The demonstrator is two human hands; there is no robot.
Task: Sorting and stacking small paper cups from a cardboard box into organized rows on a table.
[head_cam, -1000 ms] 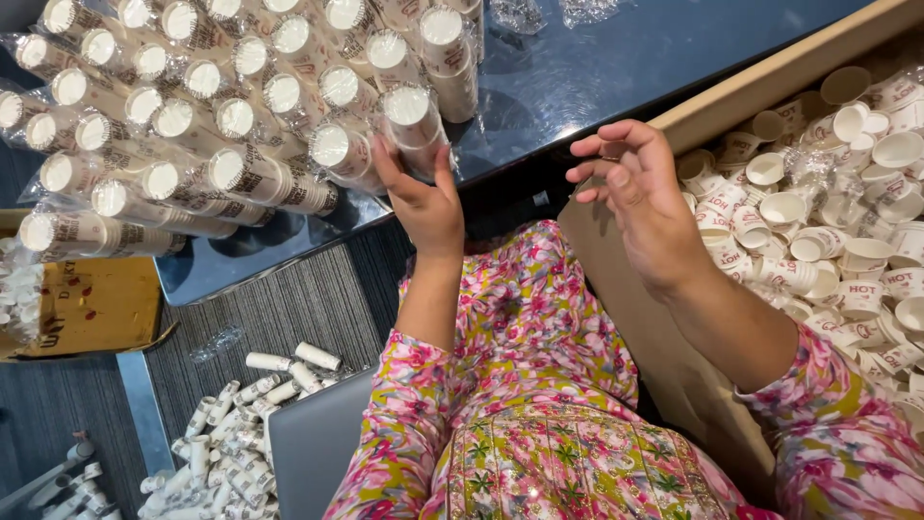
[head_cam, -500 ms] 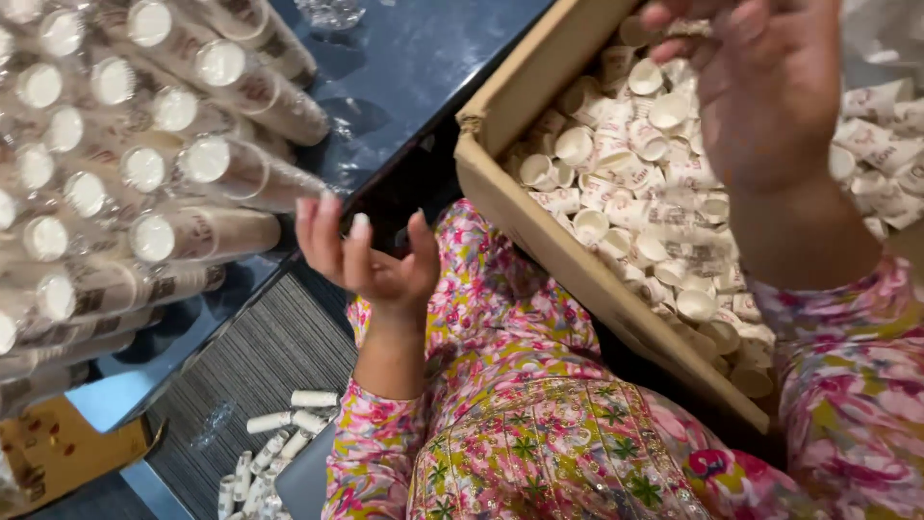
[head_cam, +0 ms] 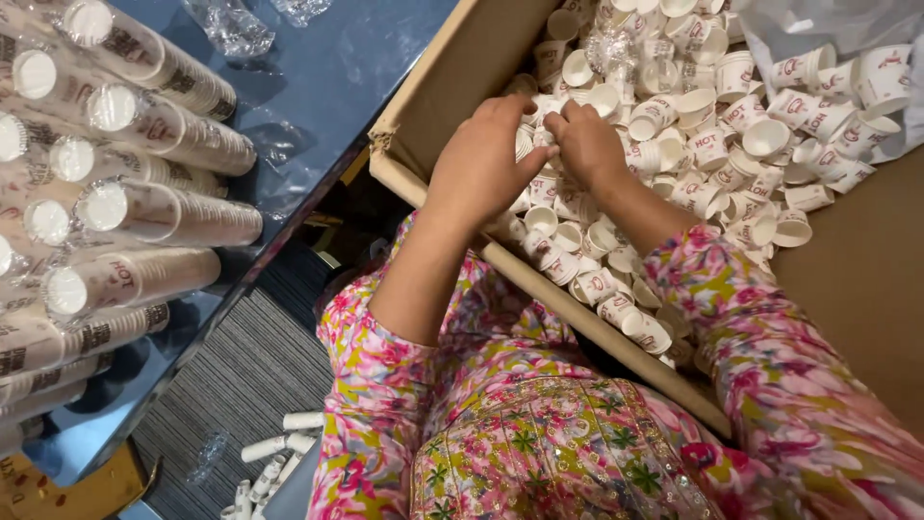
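I see both hands down inside the large brown cardboard box (head_cam: 452, 91), whose near wall runs from about 10 o'clock down toward 5 o'clock across my view. My left hand (head_cam: 481, 159) sits just past that wall, at roughly 12 o'clock from the flowered pink sleeves (head_cam: 385, 356), fingers curled downward into the heap of small white paper cups with red print (head_cam: 731, 144). My right hand (head_cam: 585, 143) is just beside it at its 3 o'clock, the two nearly touching at the fingertips, its fingers also bent and pinched in among the cups. Both hands are partly closed on cups, but I cannot tell how many each one grips, since the fingertips are buried in the pile.

The loose cups fill the box from 12 o'clock round to 3 o'clock, tumbled at all angles, some upright, some on their sides. A clear plastic bag (head_cam: 847, 29) lies over them at 2 o'clock.

At 9 o'clock, on the dark glossy blue table (head_cam: 346, 77), lie long nested stacks of the same paper cups (head_cam: 144, 207), piled on their sides. Crumpled clear plastic wrap (head_cam: 226, 24) sits at 11 o'clock. More short cup stacks (head_cam: 279, 448) lie on the grey ribbed floor at 7 o'clock.
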